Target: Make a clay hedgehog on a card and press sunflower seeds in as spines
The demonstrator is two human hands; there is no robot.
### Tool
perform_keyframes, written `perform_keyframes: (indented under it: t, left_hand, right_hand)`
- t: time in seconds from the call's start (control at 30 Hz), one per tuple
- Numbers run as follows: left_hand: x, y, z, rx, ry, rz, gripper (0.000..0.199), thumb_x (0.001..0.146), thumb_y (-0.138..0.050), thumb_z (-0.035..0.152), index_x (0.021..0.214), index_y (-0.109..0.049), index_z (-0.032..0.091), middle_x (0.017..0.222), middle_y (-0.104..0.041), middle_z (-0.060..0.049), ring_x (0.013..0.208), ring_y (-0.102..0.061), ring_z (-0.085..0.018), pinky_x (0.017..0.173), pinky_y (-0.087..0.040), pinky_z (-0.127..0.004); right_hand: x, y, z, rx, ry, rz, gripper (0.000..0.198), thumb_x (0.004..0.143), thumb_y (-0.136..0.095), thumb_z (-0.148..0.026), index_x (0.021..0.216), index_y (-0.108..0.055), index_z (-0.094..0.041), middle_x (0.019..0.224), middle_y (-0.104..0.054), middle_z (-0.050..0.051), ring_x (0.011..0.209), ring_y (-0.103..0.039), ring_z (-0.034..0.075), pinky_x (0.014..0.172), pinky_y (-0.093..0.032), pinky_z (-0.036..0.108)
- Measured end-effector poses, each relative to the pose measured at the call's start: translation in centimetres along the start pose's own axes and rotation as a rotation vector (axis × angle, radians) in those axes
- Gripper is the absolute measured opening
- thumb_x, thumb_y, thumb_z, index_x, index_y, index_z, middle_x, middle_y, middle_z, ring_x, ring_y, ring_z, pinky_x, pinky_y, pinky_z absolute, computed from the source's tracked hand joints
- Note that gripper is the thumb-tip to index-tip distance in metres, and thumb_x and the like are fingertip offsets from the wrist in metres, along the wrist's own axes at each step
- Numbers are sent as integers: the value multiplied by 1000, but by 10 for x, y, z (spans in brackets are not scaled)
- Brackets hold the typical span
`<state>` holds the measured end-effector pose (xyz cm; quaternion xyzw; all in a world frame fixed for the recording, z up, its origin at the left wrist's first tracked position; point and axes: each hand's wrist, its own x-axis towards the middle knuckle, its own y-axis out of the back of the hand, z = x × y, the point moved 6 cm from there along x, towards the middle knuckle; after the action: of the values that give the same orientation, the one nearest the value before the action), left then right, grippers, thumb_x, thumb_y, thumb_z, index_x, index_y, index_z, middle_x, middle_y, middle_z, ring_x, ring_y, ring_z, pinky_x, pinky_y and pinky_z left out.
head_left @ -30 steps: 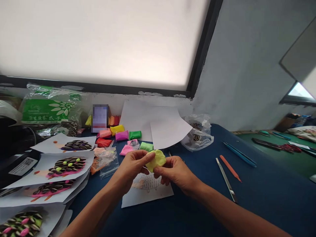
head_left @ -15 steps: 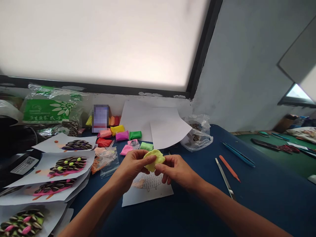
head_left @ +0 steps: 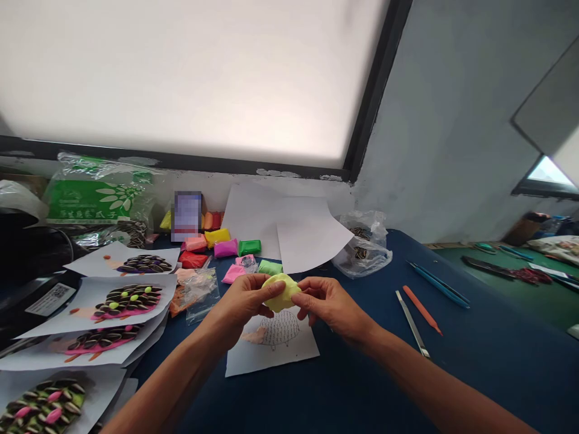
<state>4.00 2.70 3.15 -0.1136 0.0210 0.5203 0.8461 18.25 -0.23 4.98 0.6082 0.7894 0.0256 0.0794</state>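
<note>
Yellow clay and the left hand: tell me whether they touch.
Touching. The head view shows the left hand's thumb lying across the face of the yellow clay, overlapping it.

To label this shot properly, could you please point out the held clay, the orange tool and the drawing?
Held clay (head_left: 286, 294): head view, on its yellow middle.
Orange tool (head_left: 422, 308): head view, mid-shaft.
Drawing (head_left: 281, 329): head view, on the outlined body.

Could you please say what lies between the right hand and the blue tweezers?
In the head view, a silver tool, then an orange tool, lie between the right hand and blue tweezers.
</note>
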Motion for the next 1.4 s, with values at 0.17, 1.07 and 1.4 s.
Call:
perform_keyframes:
  t: [0.17,1.07,1.4]
  left_hand:
    - [0,1,0,-39,-8,-11,39,71,-74,52,83,-72,15,77,-69,-4,65,-58,-12,58,-42,-22]
    - [-5,-10,2,183,51,-142,51,56,-83,31,96,-56,16,78,-68,-2,70,-63,-15,57,-45,-24]
    - [-1,41,16,804,-113,177,7,65,-57,18,71,-60,19,62,-59,1,51,-55,-14,48,-37,-24]
  right_hand:
    - [0,0,5,56,-14,-22,32,70,-76,-44,75,-64,-15,70,-62,0,56,-56,9,50,-41,20]
    - [2,7,1,42,16,34,35,69,-78,-43,79,-61,-16,74,-63,0,66,-57,11,60,-43,22]
    - [2,-6,18,-113,-130,-127,29,76,-70,-40,80,-59,-14,67,-61,-1,50,-55,7,44,-35,18]
